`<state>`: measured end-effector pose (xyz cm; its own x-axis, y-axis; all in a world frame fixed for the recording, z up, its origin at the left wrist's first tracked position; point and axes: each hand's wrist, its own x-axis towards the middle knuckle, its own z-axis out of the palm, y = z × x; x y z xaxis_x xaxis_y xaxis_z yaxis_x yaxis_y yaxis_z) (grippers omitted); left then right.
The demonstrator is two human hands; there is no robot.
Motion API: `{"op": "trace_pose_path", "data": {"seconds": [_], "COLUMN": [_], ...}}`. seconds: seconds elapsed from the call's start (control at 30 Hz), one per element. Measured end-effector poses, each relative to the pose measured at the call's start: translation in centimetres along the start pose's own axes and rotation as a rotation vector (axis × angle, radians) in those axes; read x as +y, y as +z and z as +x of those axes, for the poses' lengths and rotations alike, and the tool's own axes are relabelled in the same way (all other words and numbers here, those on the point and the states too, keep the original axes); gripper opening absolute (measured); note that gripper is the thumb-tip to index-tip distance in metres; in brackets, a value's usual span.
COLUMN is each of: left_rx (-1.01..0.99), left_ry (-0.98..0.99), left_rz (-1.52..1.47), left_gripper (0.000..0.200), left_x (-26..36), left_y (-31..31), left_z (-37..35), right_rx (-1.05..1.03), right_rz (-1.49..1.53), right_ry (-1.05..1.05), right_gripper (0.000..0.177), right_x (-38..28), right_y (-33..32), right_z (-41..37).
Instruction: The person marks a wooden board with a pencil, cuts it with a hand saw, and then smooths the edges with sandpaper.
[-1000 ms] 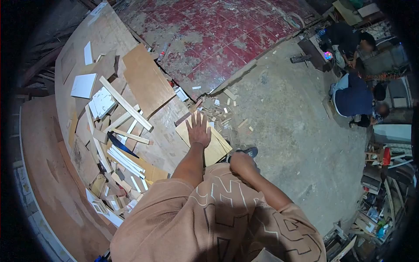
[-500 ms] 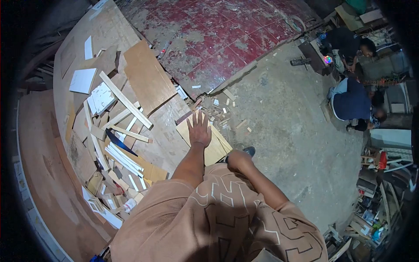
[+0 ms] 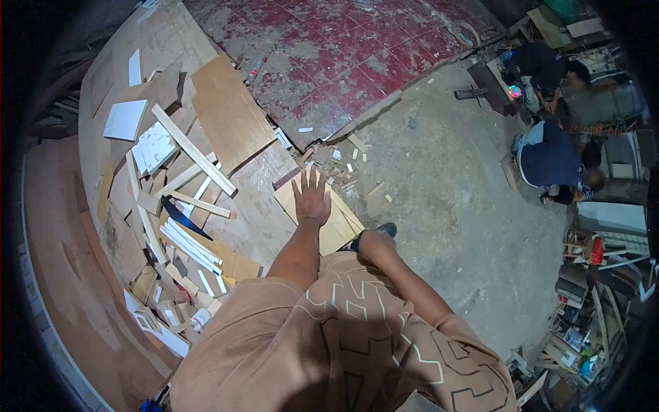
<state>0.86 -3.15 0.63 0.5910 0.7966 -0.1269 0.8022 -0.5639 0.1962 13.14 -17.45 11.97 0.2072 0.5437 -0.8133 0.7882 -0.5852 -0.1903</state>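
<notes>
My left hand (image 3: pixel 312 200) lies flat with its fingers spread on a pale wooden board (image 3: pixel 338 230) at the edge of the plywood worktop (image 3: pixel 257 226). Close to the board's near right corner, my right hand (image 3: pixel 375 245) is closed in a fist. Its fingers point down and away from the camera, so whatever it grips is hidden. Beyond that fist a dark shoe (image 3: pixel 388 229) shows on the floor. Left of my left hand are a dark blue curved tool (image 3: pixel 184 218), white strips (image 3: pixel 192 246) and a long wooden batten (image 3: pixel 195 152).
A brown plywood sheet (image 3: pixel 230 113) and white blocks (image 3: pixel 154 147) lie farther along the worktop. Wood scraps (image 3: pixel 353 161) litter the concrete floor (image 3: pixel 453 206) beside red tiles (image 3: pixel 357 69). Two people (image 3: pixel 549 154) crouch at the right, near piled materials (image 3: pixel 583 336).
The view has shifted slightly, moving the worktop up and left in the picture. My left hand stays flat on the board, and my right hand stays closed near its corner.
</notes>
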Motion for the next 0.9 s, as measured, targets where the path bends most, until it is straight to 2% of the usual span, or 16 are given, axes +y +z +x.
{"op": "trace_pose_path", "data": {"seconds": [0.1,0.23,0.3,0.4,0.57,0.63,0.67,0.73,0.8,0.9], "left_rx": [-0.065,-0.067,-0.047,-0.053,-0.052,-0.063,-0.085,-0.114,-0.057,-0.063], "left_ry": [-0.013,-0.017,-0.009,-0.011,-0.017,-0.015,-0.022,-0.029,-0.019,-0.02], "left_rz": [0.022,0.034,0.003,0.01,-0.009,-0.03,-0.017,-0.01,0.004,0.018], "left_gripper": [0.063,0.063,0.063,0.063,0.063,0.064,0.064,0.064,0.065,0.066], "left_x": [0.0,-0.1,-0.2,0.0,-0.1,-0.1,0.0,0.0,-0.1,0.0], "left_y": [-0.3,-0.1,0.1,-0.5,-0.5,-0.9,-1.0,-0.8,-0.3,-0.2], "left_z": [0.0,0.0,0.1,0.0,0.1,0.2,0.3,0.2,0.1,0.1], "right_rx": [0.108,0.148,-0.06,-0.041,-0.001,0.205,0.202,0.013,-0.033,-0.075], "right_rz": [0.165,0.142,-0.009,-0.031,-0.052,0.078,0.079,0.044,0.016,-0.003], "right_ry": [0.061,0.053,-0.012,0.077,-0.044,0.11,0.109,0.063,0.076,0.048], "right_gripper": [0.025,0.028,0.029,0.03,0.023,0.021,0.021,0.022,0.022,0.023], "right_x": [-1.1,-0.4,0.0,0.3,-1.1,-2.4,-1.9,-1.2,-0.9,-0.9], "right_y": [3.0,2.2,-1.4,-2.0,2.8,3.0,3.0,-0.2,-3.3,-4.1], "right_z": [5.9,1.8,-2.8,-3.7,4.7,5.4,4.9,0.2,-3.8,-3.8]}}
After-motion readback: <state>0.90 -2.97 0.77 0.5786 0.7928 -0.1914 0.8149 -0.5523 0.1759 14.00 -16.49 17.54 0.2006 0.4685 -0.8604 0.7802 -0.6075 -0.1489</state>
